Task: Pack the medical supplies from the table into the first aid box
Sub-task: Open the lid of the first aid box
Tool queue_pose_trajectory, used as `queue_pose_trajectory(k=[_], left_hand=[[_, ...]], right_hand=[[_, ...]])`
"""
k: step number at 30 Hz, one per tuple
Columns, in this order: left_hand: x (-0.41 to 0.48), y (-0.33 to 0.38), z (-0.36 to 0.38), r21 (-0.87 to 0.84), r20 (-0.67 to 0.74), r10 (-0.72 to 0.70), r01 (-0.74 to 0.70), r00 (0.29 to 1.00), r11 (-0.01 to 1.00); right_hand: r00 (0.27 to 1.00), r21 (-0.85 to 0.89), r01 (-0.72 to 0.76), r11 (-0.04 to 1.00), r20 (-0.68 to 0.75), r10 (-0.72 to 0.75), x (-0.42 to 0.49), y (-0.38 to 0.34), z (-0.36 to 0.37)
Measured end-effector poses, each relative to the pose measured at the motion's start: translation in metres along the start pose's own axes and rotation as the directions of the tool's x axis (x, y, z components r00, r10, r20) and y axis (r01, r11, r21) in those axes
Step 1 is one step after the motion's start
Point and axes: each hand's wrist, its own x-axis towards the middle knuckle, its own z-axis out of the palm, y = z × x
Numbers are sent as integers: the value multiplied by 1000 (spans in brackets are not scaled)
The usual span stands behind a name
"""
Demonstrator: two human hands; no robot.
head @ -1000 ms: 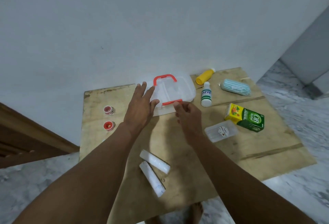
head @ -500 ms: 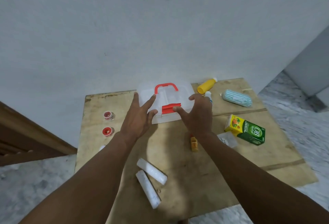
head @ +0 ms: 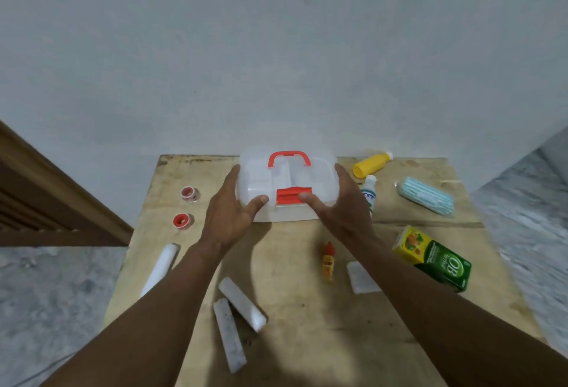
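Note:
The clear first aid box with a red handle and red latch stands shut at the table's far edge. My left hand grips its left side, thumb on the front. My right hand grips its right side, thumb on the latch. Around it lie two red tape rolls, white bandage rolls, a small orange dropper bottle, a yellow bottle, a white bottle, a striped blue pack, a green and yellow carton and a clear packet.
The wooden table stands against a white wall. A long white roll lies near the table's left edge. Marble floor shows on both sides, and a wooden frame is at the left.
My right hand has moved from the front of the box to its right side. Both hands now hold the box from either side. The view has tilted, showing more of the table.

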Motion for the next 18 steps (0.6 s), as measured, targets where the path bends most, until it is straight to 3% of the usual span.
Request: queue_pose_trajectory(k=[7, 11, 15, 18], left_hand=[[-6, 9, 3, -131, 17, 4, -2, 1000, 991], [-11, 1, 10, -184, 1, 12, -11, 1000, 983], [-12, -4, 11, -155, -25, 33, -36, 999, 987], [-13, -8, 16, -111, -68, -57, 49, 996, 993]], right_hand=[[1000, -16, -7, 1000, -28, 7, -3, 4, 2], [999, -71, -15, 997, 34, 18, -3, 8, 7], [996, -298, 52, 953, 84, -28, -6, 6, 10], [994, -372, 8, 928, 106, 34, -11, 2, 6]])
